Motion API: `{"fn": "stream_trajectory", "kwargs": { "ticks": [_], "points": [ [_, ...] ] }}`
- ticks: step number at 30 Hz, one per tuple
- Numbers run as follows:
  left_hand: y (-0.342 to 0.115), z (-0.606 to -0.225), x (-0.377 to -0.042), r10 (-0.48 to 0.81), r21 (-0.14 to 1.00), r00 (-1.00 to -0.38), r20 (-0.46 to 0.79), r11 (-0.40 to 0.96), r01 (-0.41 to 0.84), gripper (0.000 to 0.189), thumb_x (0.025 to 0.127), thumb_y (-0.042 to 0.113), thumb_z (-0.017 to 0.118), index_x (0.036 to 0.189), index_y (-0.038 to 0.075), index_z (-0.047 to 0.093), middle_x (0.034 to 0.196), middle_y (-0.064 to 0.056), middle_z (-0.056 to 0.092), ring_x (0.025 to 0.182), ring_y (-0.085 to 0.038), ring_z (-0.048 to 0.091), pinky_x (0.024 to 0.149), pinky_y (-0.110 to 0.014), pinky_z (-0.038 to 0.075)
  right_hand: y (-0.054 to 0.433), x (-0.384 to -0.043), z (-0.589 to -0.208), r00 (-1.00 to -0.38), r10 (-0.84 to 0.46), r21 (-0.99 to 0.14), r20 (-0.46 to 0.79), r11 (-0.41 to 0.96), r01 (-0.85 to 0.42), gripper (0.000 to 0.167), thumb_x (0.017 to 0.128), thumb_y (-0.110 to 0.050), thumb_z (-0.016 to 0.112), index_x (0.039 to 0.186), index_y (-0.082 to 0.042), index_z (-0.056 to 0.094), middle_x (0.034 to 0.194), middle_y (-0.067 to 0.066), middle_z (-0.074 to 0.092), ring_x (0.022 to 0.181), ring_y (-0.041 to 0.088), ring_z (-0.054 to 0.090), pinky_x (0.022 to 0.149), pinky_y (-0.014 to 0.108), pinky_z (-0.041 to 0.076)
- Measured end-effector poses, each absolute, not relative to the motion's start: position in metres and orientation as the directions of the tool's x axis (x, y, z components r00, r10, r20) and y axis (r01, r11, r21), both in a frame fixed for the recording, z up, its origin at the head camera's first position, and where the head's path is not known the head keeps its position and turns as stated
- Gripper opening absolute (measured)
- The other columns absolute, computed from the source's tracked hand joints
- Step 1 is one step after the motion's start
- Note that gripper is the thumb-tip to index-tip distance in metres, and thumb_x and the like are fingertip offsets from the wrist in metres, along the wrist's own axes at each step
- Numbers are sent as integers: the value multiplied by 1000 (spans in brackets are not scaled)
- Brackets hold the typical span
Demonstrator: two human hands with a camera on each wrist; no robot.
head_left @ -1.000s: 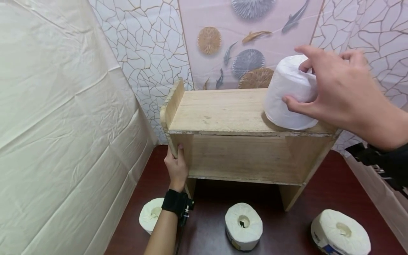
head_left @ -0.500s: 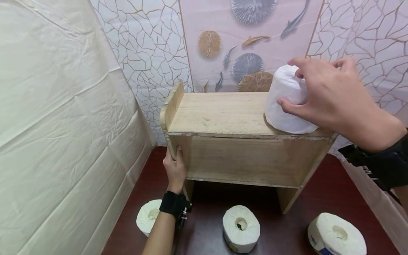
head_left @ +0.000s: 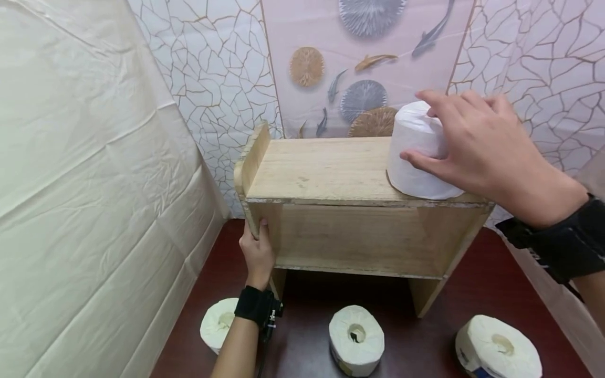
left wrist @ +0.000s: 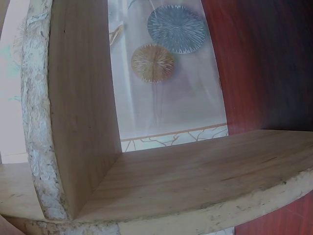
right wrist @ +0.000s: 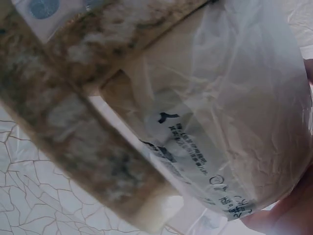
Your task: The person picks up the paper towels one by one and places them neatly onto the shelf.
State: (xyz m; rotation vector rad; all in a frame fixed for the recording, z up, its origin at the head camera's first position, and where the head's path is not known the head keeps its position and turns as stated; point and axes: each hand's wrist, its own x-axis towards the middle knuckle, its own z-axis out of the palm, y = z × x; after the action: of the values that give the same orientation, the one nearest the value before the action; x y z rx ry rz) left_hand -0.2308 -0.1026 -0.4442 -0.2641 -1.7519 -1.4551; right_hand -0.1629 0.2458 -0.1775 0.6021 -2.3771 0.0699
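Note:
A white-wrapped toilet paper roll point(head_left: 415, 157) stands at the right end of the top board of a small wooden shelf point(head_left: 326, 168). My right hand point(head_left: 487, 147) grips this roll from the right, thumb on its front side and fingers over its top edge. Clear printed wrapping shows on the roll point(right wrist: 234, 112) in the right wrist view, beside the shelf's rough edge. Lower down, my left hand point(head_left: 257, 254) holds the shelf's left side panel, thumb on the inner face. In the left wrist view the shelf's boards point(left wrist: 83, 98) fill much of the frame.
Three more toilet paper rolls stand on the dark red table in front of the shelf: a left one point(head_left: 218, 323) partly behind my forearm, a middle one point(head_left: 356, 346) and a right one point(head_left: 496, 349). Patterned cloth point(head_left: 217, 63) hangs behind; pale cloth point(head_left: 94, 184) drapes the left.
The gripped roll has tipped from a lean to nearly upright on the top board, and my right hand has moved down and left with it. My left hand keeps its hold.

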Motion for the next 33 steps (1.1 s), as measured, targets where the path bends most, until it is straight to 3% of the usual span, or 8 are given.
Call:
{"fn": "stream_trajectory", "kwargs": {
  "ticks": [5,8,12,18,22,26,30,33],
  "points": [
    [-102,-441,-230,-318,721,-647,693,301,624,34,108,3,57,140,-9,58,110,-34,71,91,-53,72,76,-41,58,250,-166,-179,-624,-419,103,660,873,-477,89,86,-47,83,150,5,49,124,34,62,114,52,53,95,69,36],
    [-103,-447,-238,-309,720,-651,694,298,627,35,108,2,57,142,-7,57,112,-33,72,93,-51,73,75,-53,58,253,-166,-180,-552,-443,127,707,847,-517,97,92,-73,64,145,7,53,121,34,61,110,52,52,94,67,39],
    [-106,-454,-245,-315,708,-634,706,305,637,36,108,4,58,143,-2,59,114,-27,73,94,-45,75,75,-54,58,255,-165,-181,-485,-448,130,751,821,-556,110,92,-89,39,140,8,57,120,34,59,109,53,50,93,64,39],
    [-111,-458,-242,-300,703,-636,711,304,643,35,109,10,59,144,2,60,111,-25,75,90,-41,76,71,-51,58,264,-163,-185,-461,-441,87,770,788,-609,108,90,-88,47,142,6,58,130,34,59,118,52,48,103,62,37],
    [-111,-459,-243,-299,704,-637,710,305,641,35,110,11,58,144,1,60,111,-26,75,88,-42,76,69,-51,58,276,-163,-184,-491,-479,67,728,762,-644,112,87,-90,49,151,2,51,136,34,54,121,52,44,108,56,34],
    [-111,-460,-245,-303,705,-636,709,314,636,36,110,13,58,144,2,60,108,-26,75,81,-41,75,65,-46,56,288,-160,-184,-562,-465,-40,684,745,-666,120,79,-94,53,158,-4,43,144,35,46,126,52,40,114,53,30],
    [-111,-460,-244,-303,709,-641,705,318,630,36,110,14,58,145,2,59,108,-26,75,80,-41,75,64,-45,56,298,-157,-187,-576,-435,-94,692,737,-670,126,73,-95,56,159,-4,41,147,35,44,127,48,42,119,29,26],
    [-110,-459,-243,-308,709,-638,705,321,628,36,110,11,58,144,1,59,109,-25,75,82,-41,75,66,-43,56,303,-159,-190,-508,-449,-56,735,706,-706,124,77,-92,58,152,5,46,145,13,54,131,25,45,113,13,24]
  ]
}}
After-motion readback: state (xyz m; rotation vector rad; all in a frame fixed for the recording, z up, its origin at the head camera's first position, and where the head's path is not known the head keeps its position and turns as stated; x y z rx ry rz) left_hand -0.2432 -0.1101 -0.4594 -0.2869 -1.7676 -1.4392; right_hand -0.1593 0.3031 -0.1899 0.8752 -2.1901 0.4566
